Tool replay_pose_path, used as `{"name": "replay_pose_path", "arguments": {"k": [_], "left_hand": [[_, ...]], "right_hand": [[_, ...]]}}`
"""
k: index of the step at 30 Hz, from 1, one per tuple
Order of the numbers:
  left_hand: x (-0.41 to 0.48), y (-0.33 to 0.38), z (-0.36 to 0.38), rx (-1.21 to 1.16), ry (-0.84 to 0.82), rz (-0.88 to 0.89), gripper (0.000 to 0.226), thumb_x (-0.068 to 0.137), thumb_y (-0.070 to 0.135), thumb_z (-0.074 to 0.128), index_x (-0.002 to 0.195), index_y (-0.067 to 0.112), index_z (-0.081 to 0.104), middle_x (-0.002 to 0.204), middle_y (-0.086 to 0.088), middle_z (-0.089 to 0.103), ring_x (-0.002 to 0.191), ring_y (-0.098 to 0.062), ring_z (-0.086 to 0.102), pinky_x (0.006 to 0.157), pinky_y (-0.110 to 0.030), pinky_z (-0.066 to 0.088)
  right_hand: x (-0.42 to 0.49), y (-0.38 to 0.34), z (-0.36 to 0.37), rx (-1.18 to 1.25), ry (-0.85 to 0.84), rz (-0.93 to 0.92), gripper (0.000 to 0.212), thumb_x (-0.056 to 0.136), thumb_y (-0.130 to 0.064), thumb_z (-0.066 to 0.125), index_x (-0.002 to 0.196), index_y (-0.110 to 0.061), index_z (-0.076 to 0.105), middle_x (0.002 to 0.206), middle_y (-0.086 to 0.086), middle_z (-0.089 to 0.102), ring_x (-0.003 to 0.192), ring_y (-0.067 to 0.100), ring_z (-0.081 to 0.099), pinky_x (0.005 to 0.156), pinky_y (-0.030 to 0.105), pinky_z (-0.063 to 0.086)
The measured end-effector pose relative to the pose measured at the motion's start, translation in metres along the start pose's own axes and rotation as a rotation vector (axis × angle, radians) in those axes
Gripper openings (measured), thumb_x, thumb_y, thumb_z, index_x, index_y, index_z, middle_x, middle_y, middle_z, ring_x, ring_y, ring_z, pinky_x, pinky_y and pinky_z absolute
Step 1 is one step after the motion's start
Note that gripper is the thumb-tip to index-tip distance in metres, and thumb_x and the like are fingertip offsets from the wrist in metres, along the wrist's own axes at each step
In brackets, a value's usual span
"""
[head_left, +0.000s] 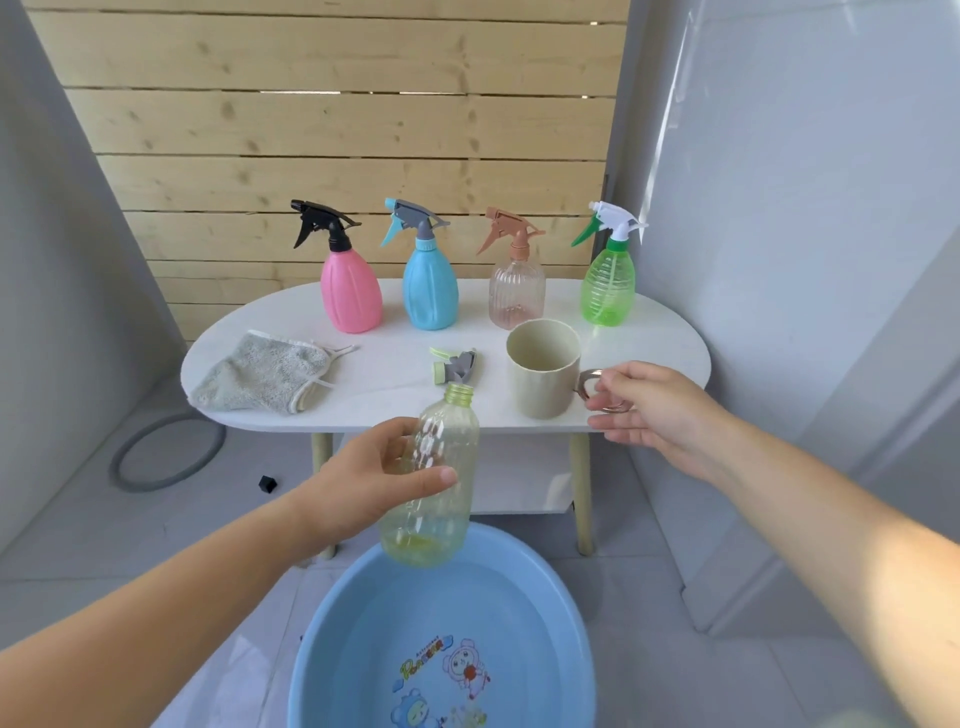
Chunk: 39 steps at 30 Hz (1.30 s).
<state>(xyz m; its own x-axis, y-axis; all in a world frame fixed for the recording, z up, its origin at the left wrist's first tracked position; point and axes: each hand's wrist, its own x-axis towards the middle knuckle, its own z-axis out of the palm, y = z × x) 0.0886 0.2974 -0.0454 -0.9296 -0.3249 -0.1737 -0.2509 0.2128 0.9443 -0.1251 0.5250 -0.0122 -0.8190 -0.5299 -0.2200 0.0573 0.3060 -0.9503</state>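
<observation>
My left hand (374, 483) grips a clear yellowish bottle (441, 499) with no spray head, holding it upright over the blue basin (332, 649) on the floor. A little yellow liquid sits in the bottle's bottom. Its green and grey spray head (454, 364) lies on the white oval table (374, 395) just behind the bottle's open neck. My right hand (644, 410) is at the handle of a beige mug (543, 371) standing near the table's front edge. The thumb lies above the handle and the index finger curls into its loop.
Four spray bottles stand in a row at the back of the table: pink (350, 291), blue (430, 288), clear peach (517, 291) and green (609, 283). A grey cloth (265, 374) lies at the table's left. A grey hose ring (166, 452) lies on the floor.
</observation>
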Motion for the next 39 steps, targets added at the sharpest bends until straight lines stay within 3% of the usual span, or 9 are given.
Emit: {"name": "replay_pose_path", "arguments": {"k": [12,16,18,21,23,26,29,35,39], "left_hand": [[-0.046,-0.081,-0.027,0.043,-0.003,-0.19,0.069,0.063,0.046,0.087,0.121,0.02,0.06,0.114,-0.001,0.075,0.11,-0.015,0.071,0.105,-0.034,0.052],[-0.052,-0.117,-0.019,0.099,-0.05,-0.282,0.073,0.061,0.048,0.088,0.123,0.021,0.059,0.117,-0.005,0.073,0.108,-0.018,0.072,0.1,-0.034,0.056],[-0.055,-0.136,-0.012,0.157,-0.084,-0.324,0.066,0.069,0.04,0.091,0.123,0.021,0.058,0.117,-0.005,0.071,0.102,-0.016,0.072,0.093,-0.028,0.058],[-0.053,-0.161,0.001,0.246,-0.131,-0.383,0.061,0.078,0.035,0.09,0.126,0.025,0.054,0.118,0.002,0.067,0.104,-0.012,0.067,0.091,-0.023,0.054],[-0.047,-0.175,0.007,0.249,-0.133,-0.425,0.07,0.071,0.044,0.091,0.128,0.028,0.053,0.122,0.005,0.066,0.112,-0.012,0.065,0.098,-0.028,0.052],[-0.04,-0.196,0.017,0.159,-0.086,-0.465,0.086,0.051,0.059,0.088,0.126,0.029,0.059,0.121,0.007,0.07,0.112,-0.013,0.068,0.105,-0.038,0.053],[-0.04,-0.211,0.027,0.074,-0.06,-0.496,0.08,0.048,0.057,0.087,0.118,0.028,0.064,0.119,0.005,0.071,0.108,-0.014,0.071,0.106,-0.039,0.053],[-0.039,-0.236,0.026,0.017,-0.027,-0.566,0.067,0.056,0.045,0.089,0.116,0.028,0.063,0.119,0.001,0.071,0.109,-0.017,0.071,0.105,-0.037,0.053],[-0.037,-0.247,0.024,-0.01,-0.01,-0.58,0.074,0.05,0.047,0.091,0.116,0.027,0.064,0.119,-0.002,0.071,0.109,-0.019,0.071,0.102,-0.033,0.054]], "right_hand": [[-0.027,0.11,0.089,-0.293,-0.26,0.121,0.021,0.093,-0.027,0.065,0.091,-0.008,0.074,0.086,0.003,0.072,0.077,0.013,0.061,0.074,0.027,0.05],[-0.009,0.169,0.109,-0.563,-0.273,0.059,0.035,0.094,-0.031,0.063,0.082,0.002,0.068,0.064,0.003,0.048,0.056,0.013,0.039,0.052,0.025,0.031],[-0.004,0.196,0.119,-0.657,-0.272,0.006,0.035,0.094,-0.032,0.062,0.08,-0.001,0.069,0.059,0.001,0.047,0.053,0.014,0.037,0.053,0.028,0.03],[-0.001,0.229,0.13,-0.799,-0.322,-0.061,0.033,0.096,-0.035,0.057,0.084,-0.008,0.071,0.067,0.009,0.06,0.059,0.019,0.048,0.056,0.032,0.038],[0.001,0.244,0.137,-0.932,-0.358,-0.136,0.029,0.096,-0.036,0.054,0.088,-0.016,0.074,0.081,0.006,0.066,0.08,0.022,0.058,0.069,0.036,0.05],[0.002,0.259,0.142,-0.987,-0.405,-0.176,0.026,0.096,-0.033,0.051,0.09,-0.021,0.073,0.092,-0.001,0.065,0.095,0.026,0.055,0.083,0.043,0.05],[0.003,0.274,0.145,-1.068,-0.479,-0.18,0.023,0.097,-0.035,0.052,0.089,-0.022,0.068,0.098,-0.004,0.063,0.099,0.027,0.05,0.086,0.04,0.046],[0.009,0.286,0.152,-1.114,-0.55,-0.193,0.038,0.099,-0.041,0.053,0.063,-0.031,0.043,0.072,-0.014,0.041,0.095,0.025,0.045,0.074,0.032,0.034],[0.013,0.291,0.156,-1.082,-0.568,-0.22,0.031,0.099,-0.042,0.053,0.07,-0.032,0.046,0.07,-0.014,0.038,0.094,0.025,0.045,0.076,0.033,0.036]]}}
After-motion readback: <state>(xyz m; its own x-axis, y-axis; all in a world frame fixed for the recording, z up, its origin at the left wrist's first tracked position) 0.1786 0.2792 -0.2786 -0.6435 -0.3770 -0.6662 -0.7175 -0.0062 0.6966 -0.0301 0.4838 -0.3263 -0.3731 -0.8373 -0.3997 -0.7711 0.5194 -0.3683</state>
